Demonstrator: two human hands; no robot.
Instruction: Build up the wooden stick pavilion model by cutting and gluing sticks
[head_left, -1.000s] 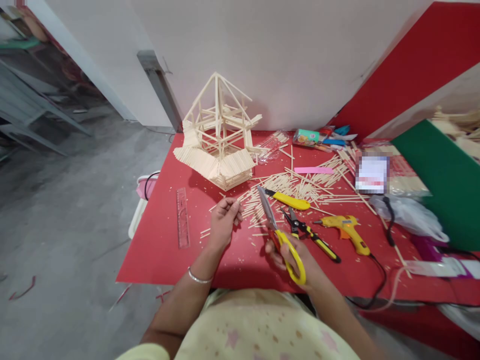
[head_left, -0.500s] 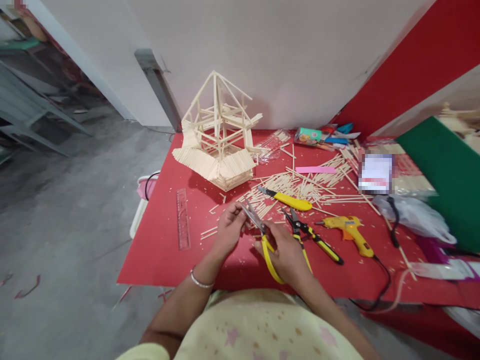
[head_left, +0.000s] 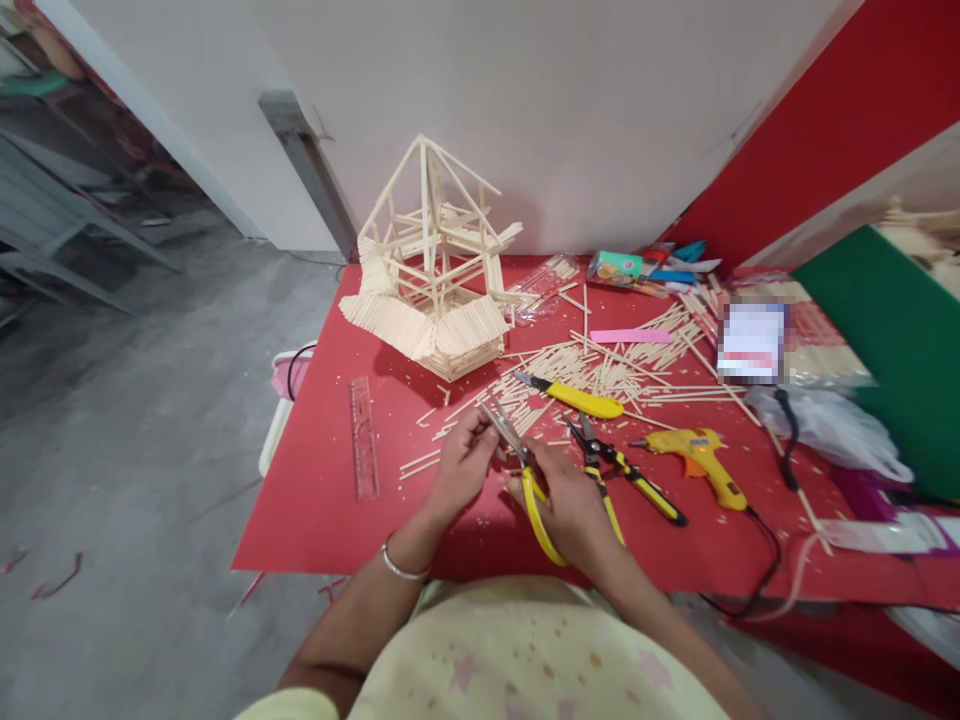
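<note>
My right hand [head_left: 574,495] is wrapped round the yellow handles of a pair of scissors [head_left: 534,505], whose metal blades point away and to the left. Close by the blades, my left hand [head_left: 463,460] is closed in a pinch; whatever it holds is too small and hidden to name. Beyond both hands stands a model house frame [head_left: 439,335] built of thin wooden sticks. Loose wooden sticks [head_left: 559,372] lie in a heap just past the scissors. A yellow utility knife [head_left: 581,398] rests on that heap, and yellow-black pliers [head_left: 596,455] lie beside my right hand.
On the red table [head_left: 300,510] are a clear ruler [head_left: 364,440] at left and a yellow glue gun [head_left: 701,460] with its cord at right. Farther right lie a phone [head_left: 752,342], a plastic bag [head_left: 832,430] and a green board [head_left: 892,350]. A wall closes off the back.
The view has shifted very slightly. My left fingers have turned a little beside the blades; the scissors stay in my right hand.
</note>
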